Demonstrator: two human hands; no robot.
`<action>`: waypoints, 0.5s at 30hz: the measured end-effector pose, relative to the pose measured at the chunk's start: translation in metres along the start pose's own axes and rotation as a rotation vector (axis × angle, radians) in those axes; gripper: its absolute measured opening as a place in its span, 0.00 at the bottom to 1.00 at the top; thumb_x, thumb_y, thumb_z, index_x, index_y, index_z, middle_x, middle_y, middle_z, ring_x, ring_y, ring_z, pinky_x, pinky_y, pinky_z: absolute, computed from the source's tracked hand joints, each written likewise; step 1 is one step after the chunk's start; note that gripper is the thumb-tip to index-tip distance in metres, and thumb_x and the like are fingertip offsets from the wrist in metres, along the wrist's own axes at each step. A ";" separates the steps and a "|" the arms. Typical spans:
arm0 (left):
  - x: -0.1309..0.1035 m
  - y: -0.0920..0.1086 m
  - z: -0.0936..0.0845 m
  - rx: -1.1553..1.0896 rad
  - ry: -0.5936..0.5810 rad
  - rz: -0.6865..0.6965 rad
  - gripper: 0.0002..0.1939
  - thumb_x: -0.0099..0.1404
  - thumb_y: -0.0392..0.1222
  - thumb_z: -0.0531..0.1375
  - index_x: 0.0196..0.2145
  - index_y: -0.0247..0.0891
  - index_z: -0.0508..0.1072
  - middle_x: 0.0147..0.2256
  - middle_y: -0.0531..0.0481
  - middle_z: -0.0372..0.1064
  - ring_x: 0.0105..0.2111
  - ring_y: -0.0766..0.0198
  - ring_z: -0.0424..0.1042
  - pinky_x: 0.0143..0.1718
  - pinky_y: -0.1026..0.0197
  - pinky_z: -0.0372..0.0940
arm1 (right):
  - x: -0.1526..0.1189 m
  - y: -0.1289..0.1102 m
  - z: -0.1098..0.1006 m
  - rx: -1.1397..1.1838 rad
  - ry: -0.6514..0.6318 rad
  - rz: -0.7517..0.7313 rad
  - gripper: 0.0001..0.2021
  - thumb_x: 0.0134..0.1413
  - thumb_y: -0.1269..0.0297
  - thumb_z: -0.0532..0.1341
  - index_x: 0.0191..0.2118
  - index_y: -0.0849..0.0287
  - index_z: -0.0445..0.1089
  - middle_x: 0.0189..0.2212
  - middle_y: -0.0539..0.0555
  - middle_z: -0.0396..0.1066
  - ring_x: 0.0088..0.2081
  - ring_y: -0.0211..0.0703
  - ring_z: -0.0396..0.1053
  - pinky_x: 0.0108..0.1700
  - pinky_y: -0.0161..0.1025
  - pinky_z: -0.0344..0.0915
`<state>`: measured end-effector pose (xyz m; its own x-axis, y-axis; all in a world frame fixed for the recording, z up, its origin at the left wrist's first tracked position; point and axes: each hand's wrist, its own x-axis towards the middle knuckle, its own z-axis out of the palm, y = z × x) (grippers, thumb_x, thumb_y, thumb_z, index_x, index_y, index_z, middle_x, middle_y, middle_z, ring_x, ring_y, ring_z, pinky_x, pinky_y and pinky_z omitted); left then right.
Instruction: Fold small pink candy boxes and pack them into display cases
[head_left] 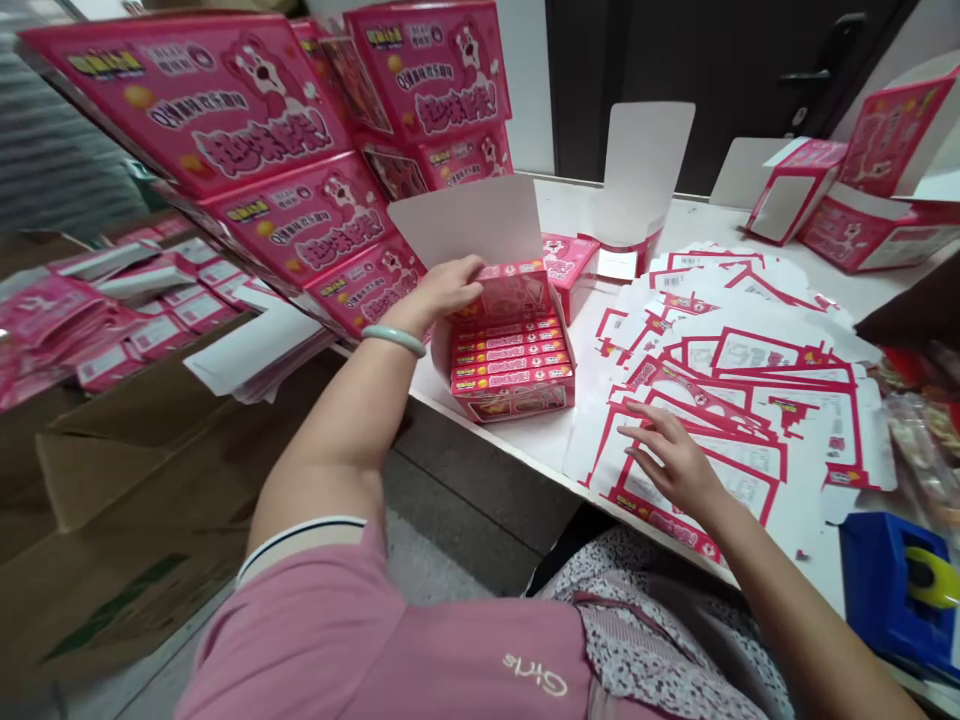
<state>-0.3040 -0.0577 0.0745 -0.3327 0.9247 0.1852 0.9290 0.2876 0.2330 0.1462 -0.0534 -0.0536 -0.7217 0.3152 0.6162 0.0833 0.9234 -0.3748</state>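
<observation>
My left hand [452, 288] is at the back left of an opened pink box [517, 402], its fingers closed on a pink packet [516, 290] that stands tilted at the box's rear. Several small pink packets [512, 357] lie in a row inside the box, and its white lid flap [476, 225] stands up behind. My right hand [671, 460] hovers over flat, unfolded pink and white cartons [750, 400], its fingers spread with nothing held. Whether its fingertips touch the cartons I cannot tell.
Closed pink boxes [277, 170] are stacked at the left and back. Brown cartons [135, 470] stand at the lower left, near white sheets [255, 345]. A blue tape dispenser [885, 590] sits at the right edge. More opened boxes [855, 225] are at the back right.
</observation>
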 end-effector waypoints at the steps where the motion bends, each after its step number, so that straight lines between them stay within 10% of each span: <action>1: 0.011 0.002 0.002 0.060 -0.049 -0.008 0.21 0.61 0.43 0.55 0.51 0.37 0.72 0.46 0.41 0.73 0.46 0.49 0.72 0.49 0.52 0.65 | -0.006 -0.003 -0.002 0.022 0.005 0.026 0.16 0.65 0.72 0.60 0.56 0.52 0.71 0.58 0.64 0.70 0.58 0.53 0.71 0.53 0.51 0.75; 9: 0.026 0.006 0.008 0.188 0.010 0.112 0.24 0.62 0.43 0.54 0.55 0.36 0.71 0.51 0.37 0.73 0.50 0.47 0.71 0.52 0.52 0.64 | -0.068 0.004 -0.033 0.045 0.068 0.305 0.12 0.65 0.72 0.60 0.50 0.52 0.75 0.51 0.58 0.75 0.50 0.47 0.77 0.49 0.42 0.76; 15: 0.015 -0.006 0.010 -0.049 -0.372 0.037 0.30 0.57 0.38 0.55 0.59 0.37 0.71 0.51 0.46 0.74 0.49 0.53 0.71 0.50 0.59 0.66 | -0.067 0.005 -0.033 0.092 0.126 0.344 0.11 0.64 0.71 0.61 0.47 0.52 0.77 0.48 0.56 0.77 0.49 0.46 0.78 0.49 0.41 0.76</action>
<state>-0.3132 -0.0434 0.0666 -0.2090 0.9643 -0.1629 0.9275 0.2483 0.2794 0.2175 -0.0626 -0.0734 -0.5714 0.6335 0.5216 0.2401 0.7369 -0.6320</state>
